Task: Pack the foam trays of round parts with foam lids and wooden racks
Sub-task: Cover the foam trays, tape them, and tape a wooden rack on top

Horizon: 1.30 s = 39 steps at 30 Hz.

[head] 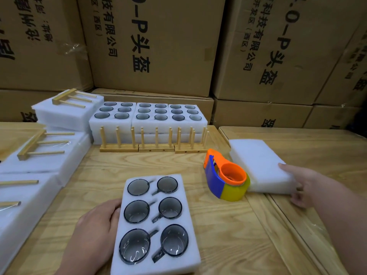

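Observation:
A white foam tray (190, 225) with several round dark lens-like parts lies on the wooden table in front of me. My left hand (97, 227) rests against its left edge, thumb on the foam. My right hand (305, 185) grips the near right corner of a stack of plain white foam lids (260, 161) on the right. Farther back, three filled foam trays (149, 118) sit behind three upright wooden peg racks (153, 143).
An orange, blue and yellow tape dispenser (226, 177) stands between the near tray and the lids. Packed foam bundles (45, 159) with wooden racks (39, 144) on top line the left side. Stacked cardboard boxes (158, 46) wall off the back.

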{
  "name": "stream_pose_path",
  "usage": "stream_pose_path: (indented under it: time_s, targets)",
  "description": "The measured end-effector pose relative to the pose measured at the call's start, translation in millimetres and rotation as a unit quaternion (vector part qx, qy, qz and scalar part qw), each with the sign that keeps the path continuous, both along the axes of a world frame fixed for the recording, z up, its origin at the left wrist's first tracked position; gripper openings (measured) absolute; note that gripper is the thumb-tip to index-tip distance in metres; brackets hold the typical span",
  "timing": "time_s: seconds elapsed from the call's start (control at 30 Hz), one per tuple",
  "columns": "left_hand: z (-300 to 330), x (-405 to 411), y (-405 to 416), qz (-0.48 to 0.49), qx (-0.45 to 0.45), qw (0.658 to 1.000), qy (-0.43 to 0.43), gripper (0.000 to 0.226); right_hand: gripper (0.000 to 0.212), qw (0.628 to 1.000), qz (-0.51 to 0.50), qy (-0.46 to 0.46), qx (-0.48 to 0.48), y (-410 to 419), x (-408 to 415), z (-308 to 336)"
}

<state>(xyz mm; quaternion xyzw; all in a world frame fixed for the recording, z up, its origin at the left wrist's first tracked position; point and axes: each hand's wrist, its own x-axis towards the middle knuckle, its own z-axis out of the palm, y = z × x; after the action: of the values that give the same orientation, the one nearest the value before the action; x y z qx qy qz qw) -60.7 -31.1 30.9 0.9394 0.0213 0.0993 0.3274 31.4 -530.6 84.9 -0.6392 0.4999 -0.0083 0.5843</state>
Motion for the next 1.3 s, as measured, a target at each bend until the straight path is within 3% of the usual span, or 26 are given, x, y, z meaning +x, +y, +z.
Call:
stream_pose_path:
  time_s: [0.17, 0.37, 0.53, 0.7, 0.8, 0.9, 1.0, 1.17, 1.3]
  targets:
    - [0.9, -0.7, -1.6, 0.0, -0.004, 1.0, -0.006, 0.025, 0.07, 0.995, -0.007, -0.078, 0.053, 13.2, 6.8, 5.4]
    - [-0.4, -1.5, -0.3, -0.002, -0.007, 1.0, -0.004, 0.025, 0.046, 0.979, -0.027, -0.175, 0.104, 26.7, 4.7, 16.0]
    - [-0.9, -1.2, -0.1, 0.001, -0.015, 1.0, -0.005, 0.025, 0.06, 0.952, -0.051, -0.298, 0.05, 29.2, -14.4, 40.7]
    - [-2.3, -0.2, 1.0, 0.004, -0.013, 1.0, -0.009, 0.023, 0.081, 0.932, -0.074, -0.355, 0.005, 22.1, -67.3, 41.9]
    - [-3.0, -0.2, 1.6, 0.001, -0.005, 1.0, -0.013, 0.023, 0.059, 0.925, -0.077, -0.371, 0.003, 25.8, -100.4, 24.6]
    - [-3.8, -0.5, 2.3, 0.0, 0.006, 1.0, -0.011, 0.024, 0.023, 0.934, -0.074, -0.349, 0.028, 39.9, -117.8, 1.6]
    - [-3.3, -1.9, 1.7, -0.004, 0.0, 1.0, -0.01, 0.025, 0.022, 0.959, -0.019, -0.281, 0.044, 51.0, -120.1, -14.7]
    - [-3.9, -3.5, 0.8, -0.004, -0.013, 1.0, -0.011, 0.025, 0.04, 0.991, 0.023, -0.134, -0.021, 45.3, -118.6, -24.1]
    - [-4.9, -4.0, 1.3, -0.003, -0.014, 1.0, -0.014, 0.026, 0.075, 0.97, 0.051, -0.079, -0.222, 26.6, -109.6, -20.5]
